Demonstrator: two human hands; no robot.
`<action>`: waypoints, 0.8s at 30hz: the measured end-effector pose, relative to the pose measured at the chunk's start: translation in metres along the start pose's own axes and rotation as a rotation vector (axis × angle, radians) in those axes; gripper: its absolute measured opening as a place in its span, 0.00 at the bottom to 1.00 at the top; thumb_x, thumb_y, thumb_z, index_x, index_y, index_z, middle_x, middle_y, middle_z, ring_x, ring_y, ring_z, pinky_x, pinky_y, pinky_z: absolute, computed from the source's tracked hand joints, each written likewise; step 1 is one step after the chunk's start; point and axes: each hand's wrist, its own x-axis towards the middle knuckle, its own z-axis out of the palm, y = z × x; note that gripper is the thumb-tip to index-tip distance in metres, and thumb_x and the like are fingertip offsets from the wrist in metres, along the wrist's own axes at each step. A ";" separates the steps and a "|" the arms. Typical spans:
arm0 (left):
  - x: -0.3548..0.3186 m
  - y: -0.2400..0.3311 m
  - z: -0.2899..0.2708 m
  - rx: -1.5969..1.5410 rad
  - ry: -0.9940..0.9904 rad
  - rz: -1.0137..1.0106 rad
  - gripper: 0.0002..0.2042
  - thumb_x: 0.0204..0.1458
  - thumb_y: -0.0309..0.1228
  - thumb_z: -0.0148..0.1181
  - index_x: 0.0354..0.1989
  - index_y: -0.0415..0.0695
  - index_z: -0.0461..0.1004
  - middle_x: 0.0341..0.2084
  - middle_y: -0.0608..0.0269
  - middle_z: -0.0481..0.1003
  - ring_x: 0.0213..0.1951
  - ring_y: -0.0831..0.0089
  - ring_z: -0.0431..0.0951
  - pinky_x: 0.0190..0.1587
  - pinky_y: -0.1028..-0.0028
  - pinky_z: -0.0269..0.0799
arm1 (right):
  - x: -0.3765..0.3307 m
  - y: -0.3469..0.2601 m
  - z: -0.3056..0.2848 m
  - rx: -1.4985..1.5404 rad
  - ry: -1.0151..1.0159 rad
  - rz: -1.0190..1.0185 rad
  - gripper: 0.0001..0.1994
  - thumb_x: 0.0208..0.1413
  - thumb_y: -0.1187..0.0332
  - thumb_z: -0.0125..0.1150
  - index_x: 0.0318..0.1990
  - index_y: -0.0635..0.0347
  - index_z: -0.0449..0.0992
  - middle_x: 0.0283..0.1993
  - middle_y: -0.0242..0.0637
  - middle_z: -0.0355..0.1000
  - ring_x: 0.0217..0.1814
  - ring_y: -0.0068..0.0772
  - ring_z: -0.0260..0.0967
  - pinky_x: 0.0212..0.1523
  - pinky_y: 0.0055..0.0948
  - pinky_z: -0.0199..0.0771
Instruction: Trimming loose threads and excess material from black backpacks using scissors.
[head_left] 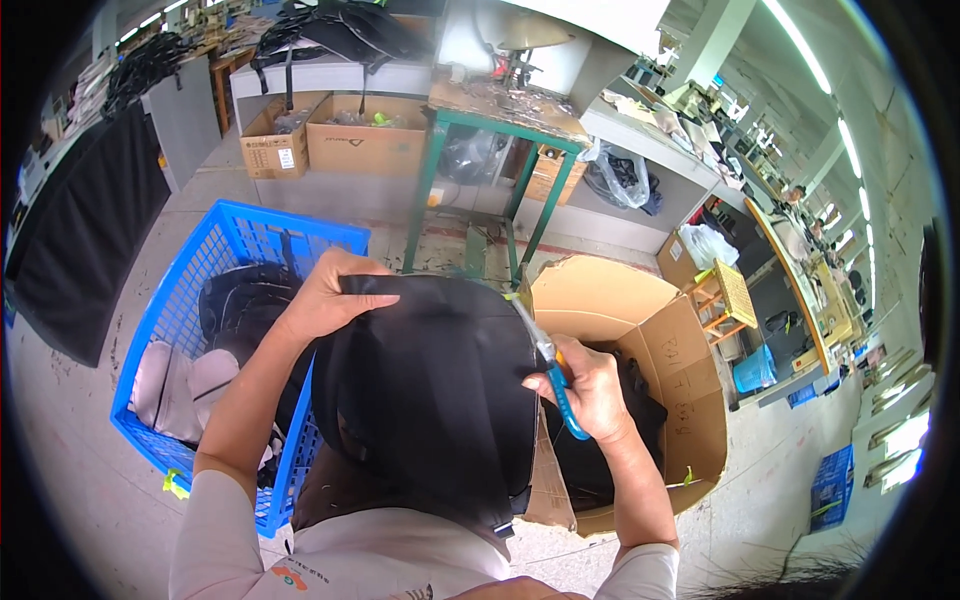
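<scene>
A black fabric bag (440,375), backpack-like in shape, stands across my lap with its curved top edge up. My left hand (335,295) grips the upper left edge, thumb lying over the fabric. In my right hand (590,390) is a pair of scissors (565,400) with teal and orange handles. Their metal blades point up and left to the bag's upper right edge. A small yellow-green scrap shows at the tips; whether the blades touch the fabric I cannot tell. A strap end with a dark fitting (505,525) hangs at the bag's lower right.
At my left stands a blue plastic crate (215,300) with black and pale pink pieces. An open cardboard box (690,370) at my right holds black fabric. Ahead are a green-legged work table (430,180) and more cardboard boxes (365,145). A wooden stool (735,295) is farther right.
</scene>
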 end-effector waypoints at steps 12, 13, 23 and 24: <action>-0.055 -0.067 0.020 -0.646 0.076 -0.585 0.45 0.39 0.53 0.62 0.63 0.45 0.48 0.55 0.57 0.61 0.56 0.65 0.62 0.53 0.64 0.59 | 0.042 -0.009 0.030 1.275 0.610 0.006 0.23 0.37 0.68 0.59 0.46 0.63 0.67 0.41 0.37 0.68 0.44 0.31 0.67 0.50 0.28 0.64; -0.041 -0.039 0.038 -0.500 -0.093 -0.438 0.44 0.40 0.56 0.60 0.62 0.42 0.50 0.54 0.59 0.62 0.53 0.69 0.65 0.54 0.66 0.59 | 0.043 -0.014 0.036 1.449 0.648 -0.025 0.24 0.37 0.69 0.58 0.46 0.66 0.66 0.43 0.41 0.68 0.45 0.36 0.67 0.52 0.33 0.63; 0.004 -0.090 0.023 -0.610 -0.084 -0.213 0.31 0.44 0.39 0.62 0.56 0.37 0.61 0.49 0.63 0.68 0.50 0.76 0.66 0.53 0.76 0.60 | 0.017 -0.006 0.044 1.514 0.611 -0.157 0.23 0.38 0.72 0.56 0.47 0.65 0.66 0.42 0.42 0.68 0.43 0.35 0.67 0.45 0.32 0.69; 0.011 -0.090 0.027 -0.506 -0.032 -0.230 0.29 0.42 0.35 0.64 0.53 0.37 0.65 0.45 0.64 0.71 0.46 0.77 0.69 0.50 0.77 0.63 | 0.010 -0.003 0.039 1.452 0.641 -0.134 0.23 0.37 0.73 0.57 0.47 0.65 0.66 0.42 0.42 0.68 0.43 0.34 0.67 0.44 0.31 0.69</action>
